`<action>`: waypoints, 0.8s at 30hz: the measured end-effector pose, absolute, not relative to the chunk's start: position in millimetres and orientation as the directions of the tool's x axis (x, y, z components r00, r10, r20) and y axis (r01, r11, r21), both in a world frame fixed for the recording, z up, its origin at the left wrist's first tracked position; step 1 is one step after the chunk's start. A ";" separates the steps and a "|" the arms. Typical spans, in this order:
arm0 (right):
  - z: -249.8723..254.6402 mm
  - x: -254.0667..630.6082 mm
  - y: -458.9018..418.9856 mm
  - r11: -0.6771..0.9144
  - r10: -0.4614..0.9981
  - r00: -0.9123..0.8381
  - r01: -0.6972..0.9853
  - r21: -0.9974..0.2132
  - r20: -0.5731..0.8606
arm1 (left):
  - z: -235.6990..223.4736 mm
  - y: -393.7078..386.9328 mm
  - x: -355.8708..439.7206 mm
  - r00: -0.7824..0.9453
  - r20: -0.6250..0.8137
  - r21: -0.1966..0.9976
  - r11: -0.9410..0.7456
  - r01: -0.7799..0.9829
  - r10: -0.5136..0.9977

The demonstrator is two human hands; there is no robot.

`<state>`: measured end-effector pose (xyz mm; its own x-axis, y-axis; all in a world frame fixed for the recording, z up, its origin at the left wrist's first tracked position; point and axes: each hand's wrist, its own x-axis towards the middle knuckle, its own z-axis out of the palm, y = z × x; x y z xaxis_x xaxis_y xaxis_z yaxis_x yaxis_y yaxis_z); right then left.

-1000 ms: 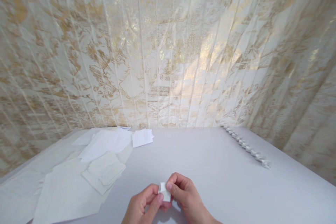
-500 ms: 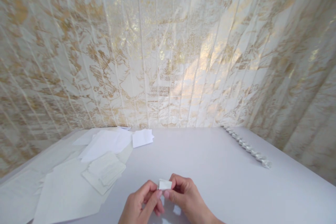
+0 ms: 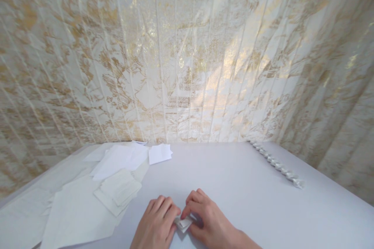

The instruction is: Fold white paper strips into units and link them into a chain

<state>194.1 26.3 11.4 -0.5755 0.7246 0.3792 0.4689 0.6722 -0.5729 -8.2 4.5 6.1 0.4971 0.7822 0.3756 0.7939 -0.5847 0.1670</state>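
A small folded piece of white paper (image 3: 183,224) lies between my two hands near the front of the table. My left hand (image 3: 157,220) is closed on its left end, with the thumb partly hidden beneath the fingers. On the other end, my right hand (image 3: 204,216) pinches the paper, its index finger pressing from above and its thumb on the near side. The paper shows several layers and its near tip points toward me.
To the left spread large white sheets (image 3: 78,210), with a stack of smaller paper pieces (image 3: 119,188) on top. Another small paper pile (image 3: 160,153) sits at the back. A folded-paper chain (image 3: 276,163) lies on the right of the white table (image 3: 233,179). Behind hangs a patterned curtain (image 3: 187,66).
Both hands have turned palm-down and lowered the folded paper toward the tabletop. The paper, previously held up as a small flat rectangle, now shows spread layers and an angled shape.
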 end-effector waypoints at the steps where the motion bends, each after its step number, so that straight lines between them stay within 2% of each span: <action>1: 13.2 195.4 26.5 0.679 0.718 -0.595 0.481 -0.555 0.362 | 6.3 4.5 -7.6 0.491 0.344 0.201 -0.574 0.794 0.800; 4: 20.9 200.0 27.5 0.688 0.704 -0.643 0.509 -0.518 0.303 | 7.8 3.6 -7.3 0.513 0.257 0.243 -0.569 0.786 0.819; 9: 26.8 201.2 29.0 0.675 0.715 -0.653 0.551 -0.490 0.251 | 12.8 0.0 -7.5 0.563 0.189 0.193 -0.593 0.782 0.804; 18: 17.2 196.9 27.7 0.727 0.675 -0.688 0.559 -0.398 0.267 | 9.8 2.8 -5.7 0.579 0.234 0.144 -0.617 0.774 0.781; 21: 18.1 196.5 27.5 0.685 0.712 -0.666 0.586 -0.433 0.224 | 6.2 4.0 -4.1 0.534 0.245 0.181 -0.579 0.795 0.810; 24: 19.7 195.0 27.2 0.558 0.807 -0.565 0.636 -0.533 0.170 | 4.8 4.5 -2.3 0.460 0.241 0.269 -0.514 0.815 0.855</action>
<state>195.0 27.2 19.7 -0.5654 0.8070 0.1704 0.6358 0.5580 -0.5333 -2.3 4.5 4.8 0.4595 0.8547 0.2414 0.8146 -0.5139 0.2690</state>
